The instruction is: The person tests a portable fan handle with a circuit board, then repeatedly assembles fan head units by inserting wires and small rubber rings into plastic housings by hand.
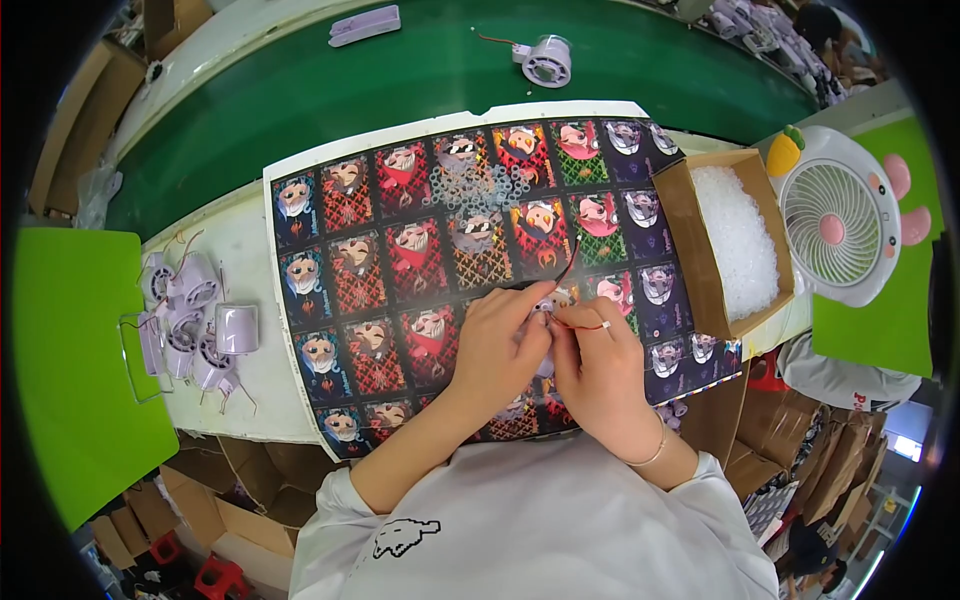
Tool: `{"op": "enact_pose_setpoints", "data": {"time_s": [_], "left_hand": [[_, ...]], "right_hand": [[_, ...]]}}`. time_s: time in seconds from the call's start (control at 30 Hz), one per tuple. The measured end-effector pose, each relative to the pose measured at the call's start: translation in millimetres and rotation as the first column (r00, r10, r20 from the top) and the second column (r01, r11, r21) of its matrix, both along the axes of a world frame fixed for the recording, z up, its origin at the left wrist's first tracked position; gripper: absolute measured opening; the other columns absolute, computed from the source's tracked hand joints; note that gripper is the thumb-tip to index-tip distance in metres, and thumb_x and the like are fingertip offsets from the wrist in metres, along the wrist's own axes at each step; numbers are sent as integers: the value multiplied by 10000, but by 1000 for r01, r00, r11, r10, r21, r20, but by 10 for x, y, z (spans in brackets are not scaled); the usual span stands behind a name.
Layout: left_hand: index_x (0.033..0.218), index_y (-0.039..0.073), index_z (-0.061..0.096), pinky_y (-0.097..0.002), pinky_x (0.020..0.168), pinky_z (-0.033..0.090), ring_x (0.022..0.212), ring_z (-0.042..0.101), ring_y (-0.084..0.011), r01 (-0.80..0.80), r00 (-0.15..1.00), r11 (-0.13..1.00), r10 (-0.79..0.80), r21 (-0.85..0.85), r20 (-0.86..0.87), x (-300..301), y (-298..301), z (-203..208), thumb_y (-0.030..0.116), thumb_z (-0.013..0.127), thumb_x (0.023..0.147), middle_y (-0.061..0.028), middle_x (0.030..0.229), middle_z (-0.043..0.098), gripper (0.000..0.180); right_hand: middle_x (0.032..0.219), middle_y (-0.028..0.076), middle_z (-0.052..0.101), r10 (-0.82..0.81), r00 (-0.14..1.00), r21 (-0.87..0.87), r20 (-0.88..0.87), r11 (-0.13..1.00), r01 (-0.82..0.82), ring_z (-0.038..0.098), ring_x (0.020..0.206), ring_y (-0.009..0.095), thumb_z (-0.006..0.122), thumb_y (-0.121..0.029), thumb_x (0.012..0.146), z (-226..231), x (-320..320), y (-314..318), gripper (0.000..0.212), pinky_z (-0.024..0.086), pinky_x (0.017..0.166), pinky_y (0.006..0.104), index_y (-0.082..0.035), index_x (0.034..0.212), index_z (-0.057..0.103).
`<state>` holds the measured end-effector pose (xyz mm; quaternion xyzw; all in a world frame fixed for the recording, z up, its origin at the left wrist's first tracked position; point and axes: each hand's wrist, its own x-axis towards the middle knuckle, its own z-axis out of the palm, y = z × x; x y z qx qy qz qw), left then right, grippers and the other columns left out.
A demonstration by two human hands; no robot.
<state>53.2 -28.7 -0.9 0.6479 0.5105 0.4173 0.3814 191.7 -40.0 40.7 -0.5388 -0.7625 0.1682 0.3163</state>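
Note:
Both my hands meet over a printed sheet (425, 270) covered with rows of cartoon character cards. My left hand (495, 345) pinches a small lilac fan housing (546, 366) from the left. My right hand (608, 370) closes on it from the other side, fingertips bent near its top. Much of the housing is hidden behind my fingers. A dark and red wire (570, 262) rises above my fingertips, and a thin red wire with a small white connector (606, 325) lies across my right fingers. Just beyond my hands, many small translucent rings (480, 188) are heaped on the sheet.
An open cardboard box (708, 255) of clear plastic pieces stands on the right, beside a white desk fan (835, 220). Several lilac fan housings (236, 330) with wires cluster on the left. On the green conveyor belt (420, 75) lie another housing (546, 62) and a lilac shell (365, 25).

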Motion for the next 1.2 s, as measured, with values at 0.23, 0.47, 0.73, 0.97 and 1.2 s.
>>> {"op": "enact_pose_setpoints", "data": {"time_s": [0.23,0.47,0.73,0.97,1.2], "left_hand": [[1109,17,665,-370,707,465,752,603,-291,-29,999,999,29,12,22,18,-4,-17,-4,561,810,-140,824,635,317],[1109,20,665,-372,708,465,753,603,-291,-26,1000,999,26,24,15,14,0,-20,-10,556,811,-141,826,634,318],[1118,24,666,-369,696,468,751,604,-288,-24,1000,999,25,29,-12,8,-5,-31,-9,556,814,-139,829,636,325],[1110,6,652,-409,749,443,800,605,-299,-26,999,1000,26,2,26,12,-1,-28,50,575,826,-132,852,638,297],[1102,-3,655,-409,739,452,781,609,-308,-34,999,999,34,-7,13,16,10,-21,41,555,847,-146,833,639,277]], "right_hand": [[854,136,542,-18,1000,0,-6,1000,18,594,669,323,661,27,806,28,-29,-15,169,485,552,408,-23,942,574],[848,146,557,-3,1000,-43,-1,999,3,602,679,319,651,69,795,104,-37,-16,168,494,575,385,2,939,597],[856,145,532,-17,999,-51,-35,999,15,588,672,335,648,54,793,30,-46,-30,183,487,560,416,-6,951,575],[867,143,521,121,992,-10,30,993,-121,591,672,322,619,56,761,67,87,175,156,497,559,393,2,894,558],[845,123,515,479,812,-167,332,878,-449,606,701,278,617,13,716,334,244,491,172,523,603,369,10,883,578]]}}
